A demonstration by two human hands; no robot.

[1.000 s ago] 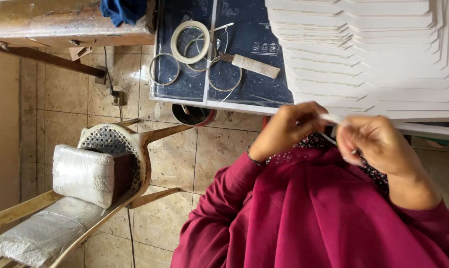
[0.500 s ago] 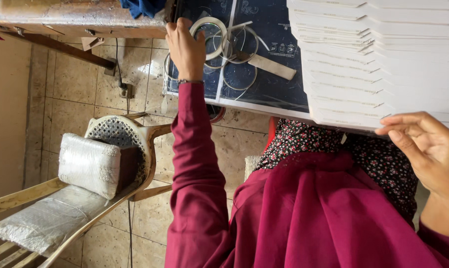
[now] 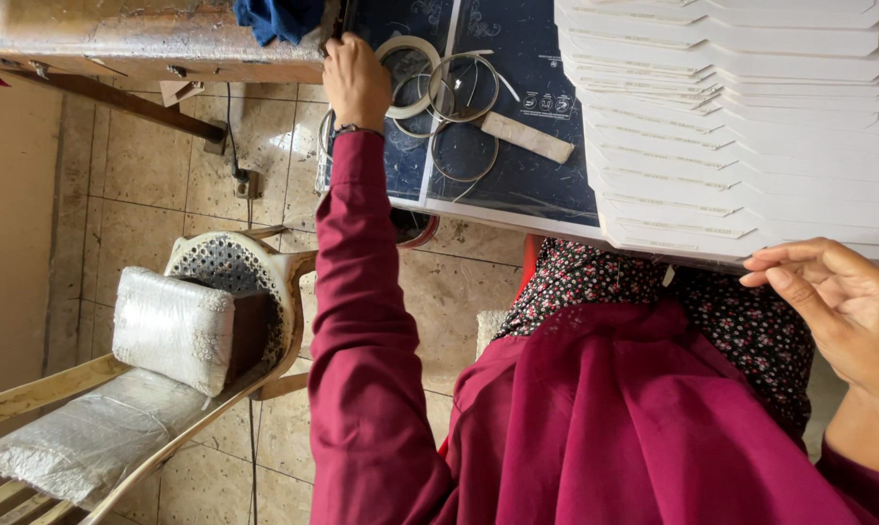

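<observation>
A: What differs from half a second ago?

B: Little. The left hand [image 3: 357, 83] stays stretched out to the near corner of the dark blue table top [image 3: 517, 185], and the right hand [image 3: 843, 311] stays low by the stack of white card [image 3: 750, 126]. The view has only shifted slightly.

A: Going left to right, what lies about?

B: At the far left a wooden chair [image 3: 216, 292] stands on the tiled floor [image 3: 148, 175], with a white wrapped bundle [image 3: 172, 326] on its seat. Above it is a worn wooden bench [image 3: 138, 39] with a blue cloth [image 3: 279, 19] at its end. Open floor lies between the chair and the table edge.

A: And the left hand?

B: It rests knuckles up on the table corner, fingers curled; what they grip, if anything, cannot be told. The tape roll [image 3: 410, 73] lies just beside it, touching or nearly so, and thin wire rings [image 3: 464, 92] overlap the roll on its far side. A pale flat strip [image 3: 527, 136] lies next to the rings.

A: The maroon sleeve [image 3: 361, 321]?

B: It runs from the lap up to that hand, across the table edge.

A: The right hand?

B: It is open and empty, fingers loosely spread, fingertips [image 3: 775, 262] just under the stack's near edge, which overhangs the table.
</observation>
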